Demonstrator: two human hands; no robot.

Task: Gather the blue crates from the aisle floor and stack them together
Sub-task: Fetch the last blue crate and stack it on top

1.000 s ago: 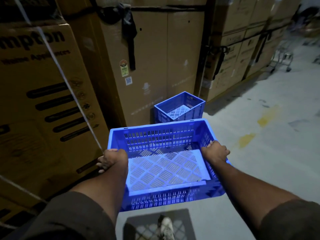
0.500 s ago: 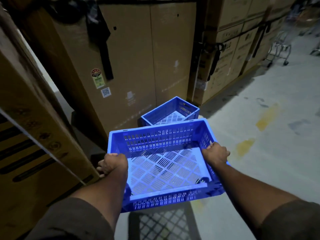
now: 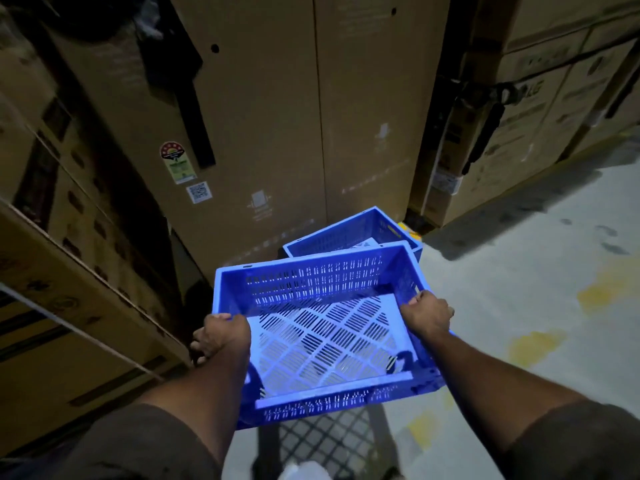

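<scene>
Now left hand [image 3: 221,336] and right hand [image 3: 427,315] grip 1 blue crate [image 3: 311,282] above another crate [image 3: 349,232].

Blue crate [image 3: 322,327]: slotted smooth plastic; boxes [image 3: 277,109]: matt cardboard; floor [image 3: 540,271]: rough stained concrete

The carried crate [image 3: 322,327] has moved closer to the floor crate [image 3: 356,233], now overlapping its near edge.
</scene>
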